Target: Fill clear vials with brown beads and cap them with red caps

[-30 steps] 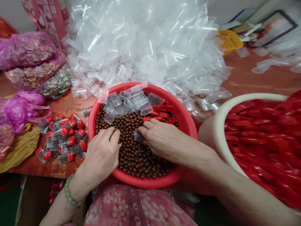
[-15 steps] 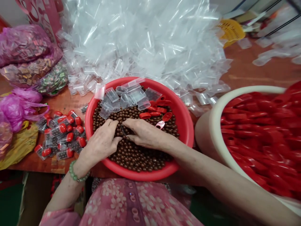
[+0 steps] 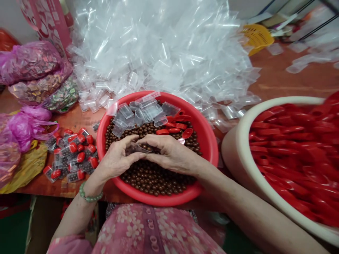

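Left grip [image 3: 116, 158] and right grip [image 3: 171, 151] are both clenched on one small clear plastic sleeve [image 3: 139, 148], centre of frame, held just above the bead mass. Sleeve's long axis runs roughly left-right. Right grip is nearer to its middle, with fingers lying over the right end and hiding part of it. Left grip closes on the left end. Dark contents show through the sleeve; can't tell if they're beads.

Both grips are inside the rim of a red plastic basin [image 3: 212, 155], over loose brown beads [image 3: 156, 180]. Empty-looking clear sleeves [image 3: 140, 114] lie along the basin's upper side, and red caps [image 3: 169, 131] sit to their right. Green bead bracelet [image 3: 90, 193] on left wrist.

Further out: big heap of clear sleeves [image 3: 159, 56], upper centre, on the table [image 3: 288, 79]. Red-capped filled tubes [image 3: 71, 155] lie left of the basin. Cream tub [image 3: 233, 158] at right is full of red cap pieces [image 3: 293, 155]. Pink bags [image 3: 29, 63] sit upper left.
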`<state>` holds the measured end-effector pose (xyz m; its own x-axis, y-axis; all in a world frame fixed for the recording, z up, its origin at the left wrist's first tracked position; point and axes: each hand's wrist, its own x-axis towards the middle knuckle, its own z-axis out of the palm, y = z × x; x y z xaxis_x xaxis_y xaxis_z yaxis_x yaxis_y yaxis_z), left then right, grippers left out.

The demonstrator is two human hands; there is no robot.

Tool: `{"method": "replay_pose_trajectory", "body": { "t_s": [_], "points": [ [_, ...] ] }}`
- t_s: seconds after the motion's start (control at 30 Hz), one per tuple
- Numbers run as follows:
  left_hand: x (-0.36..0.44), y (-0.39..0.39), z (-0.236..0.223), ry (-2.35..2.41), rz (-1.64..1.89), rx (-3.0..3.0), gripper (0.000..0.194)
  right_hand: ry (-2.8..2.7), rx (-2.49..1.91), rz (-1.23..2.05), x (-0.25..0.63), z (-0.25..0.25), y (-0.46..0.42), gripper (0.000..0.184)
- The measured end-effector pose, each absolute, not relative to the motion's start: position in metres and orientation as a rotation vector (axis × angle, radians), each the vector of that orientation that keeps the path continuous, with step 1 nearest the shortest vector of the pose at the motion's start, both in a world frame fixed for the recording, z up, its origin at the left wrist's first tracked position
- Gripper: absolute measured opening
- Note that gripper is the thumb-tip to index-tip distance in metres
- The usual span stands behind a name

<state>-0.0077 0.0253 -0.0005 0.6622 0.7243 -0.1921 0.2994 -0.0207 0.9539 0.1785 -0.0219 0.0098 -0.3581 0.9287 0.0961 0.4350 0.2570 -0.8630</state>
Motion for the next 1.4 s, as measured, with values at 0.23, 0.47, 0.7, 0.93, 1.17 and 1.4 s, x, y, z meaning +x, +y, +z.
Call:
{"method": "replay_pose_trajectory", "body": {
  "t_s": [0.23,0.47,0.7,0.93,1.17,1.4],
  "points": [
    [-0.009,0.023,0.009,0.770,0.523,1.446,0.035,-1.953,-1.314,0.899,0.184,0.022,-0.030,0.021],
    [-0.018,0.012,0.020,0.838,0.588,1.568,0.018,-2.188,-1.524,0.815,0.184,0.022,-0.058,0.023],
    [-0.018,0.019,0.028,0.818,0.515,1.598,0.016,-2.047,-1.886,0.418,0.226,0.013,-0.057,0.017],
    [-0.008,0.018,0.020,0.760,0.581,1.313,0.019,-2.409,-1.949,0.123,0.249,-0.014,-0.051,0.031],
    [-0.010,0.016,0.018,0.718,0.589,1.254,0.018,-2.381,-1.744,0.135,0.254,-0.013,-0.048,0.018],
    [-0.014,0.010,0.025,0.608,0.569,1.151,0.016,-1.869,-1.489,0.781,0.219,0.016,-0.049,0.020]
  ]
}}
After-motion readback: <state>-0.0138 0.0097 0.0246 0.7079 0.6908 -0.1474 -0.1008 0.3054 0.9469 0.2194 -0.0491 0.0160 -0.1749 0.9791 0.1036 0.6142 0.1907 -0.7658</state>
